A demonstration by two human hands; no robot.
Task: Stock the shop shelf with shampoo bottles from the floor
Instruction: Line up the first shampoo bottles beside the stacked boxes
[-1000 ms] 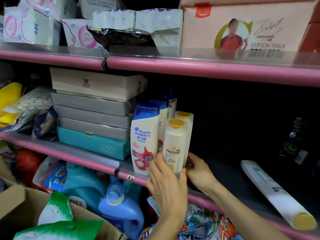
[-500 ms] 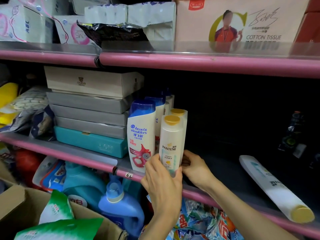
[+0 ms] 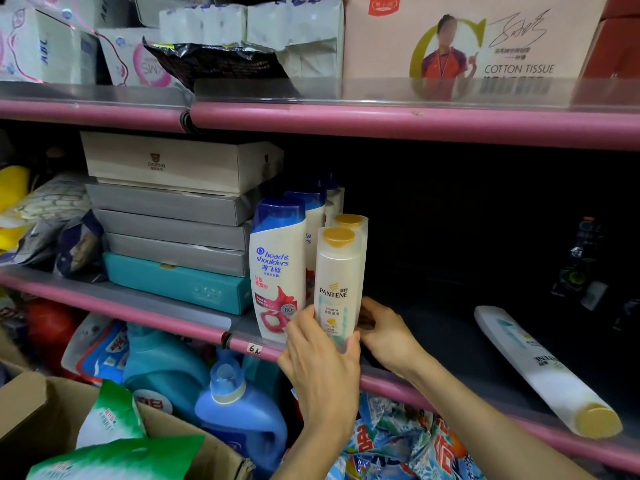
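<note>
While a white Pantene shampoo bottle with a yellow cap (image 3: 337,282) stands upright at the near edge of the pink-edged middle shelf (image 3: 398,381), the left hand (image 3: 320,362) grips its base from the front and the right hand (image 3: 384,332) pinches its lower right side. A blue-capped Head & Shoulders bottle (image 3: 277,271) stands just left; another white bottle (image 3: 543,368) lies flat, far right.
</note>
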